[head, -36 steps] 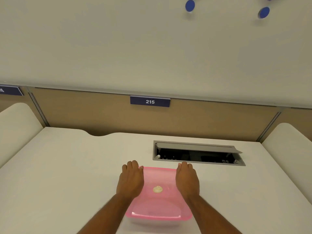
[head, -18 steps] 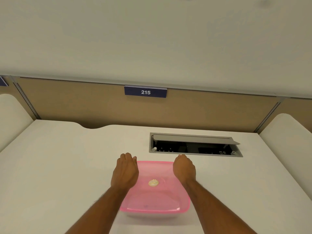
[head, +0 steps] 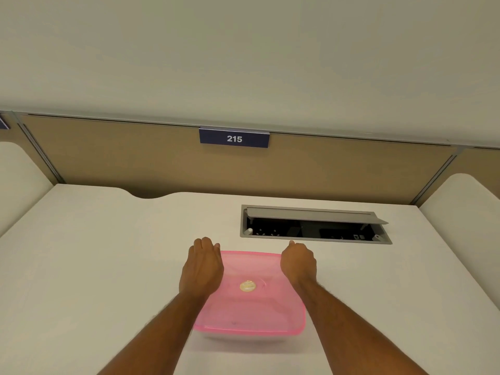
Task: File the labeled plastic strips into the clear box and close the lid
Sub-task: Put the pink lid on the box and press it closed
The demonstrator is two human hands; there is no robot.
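The clear box (head: 243, 340) stands on the white desk (head: 94, 253) near its front, closed under a translucent pink lid (head: 251, 304) with a round sticker (head: 247, 286) in the middle. My left hand (head: 201, 269) lies over the lid's far left corner, its fingers curled down over the edge. At the far right corner my right hand (head: 297, 262) does the same. The strips cannot be made out through the lid.
Just beyond the box, an open grey cable hatch (head: 315, 226) is set into the desk. A tan partition with a sign reading 215 (head: 234, 138) closes off the back. Rounded white side panels stand at the left and right.
My fingers lay flat on the lid's far corners; they now curl down over its far edge. The view has tilted slightly.
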